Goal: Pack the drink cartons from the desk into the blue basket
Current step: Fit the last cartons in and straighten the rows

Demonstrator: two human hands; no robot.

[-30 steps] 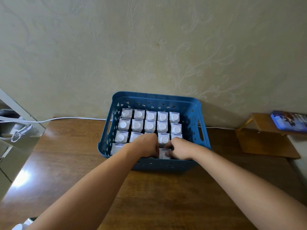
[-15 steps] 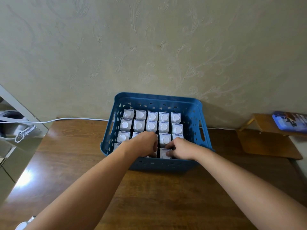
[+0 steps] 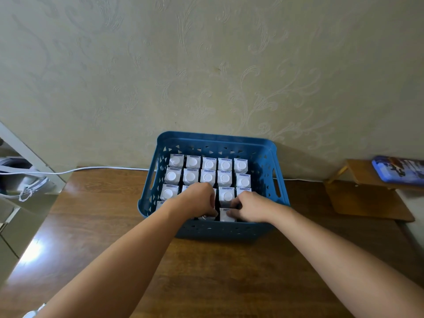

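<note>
Two hands are lowered into the blue basket [image 3: 267, 161]. A near-row drink carton [image 3: 227, 215] is pinched by the right hand [image 3: 251, 206]. The left hand [image 3: 198, 199] is curled over neighbouring cartons; its grasp cannot be told.

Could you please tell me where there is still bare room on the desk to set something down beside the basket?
The desk shows bare wood left of the blue basket, up to the white cable, and right of it, before the small wooden stand. Inside the basket it is crowded: cartons stand in tight rows, with the left hand and right hand at the near row.
</note>
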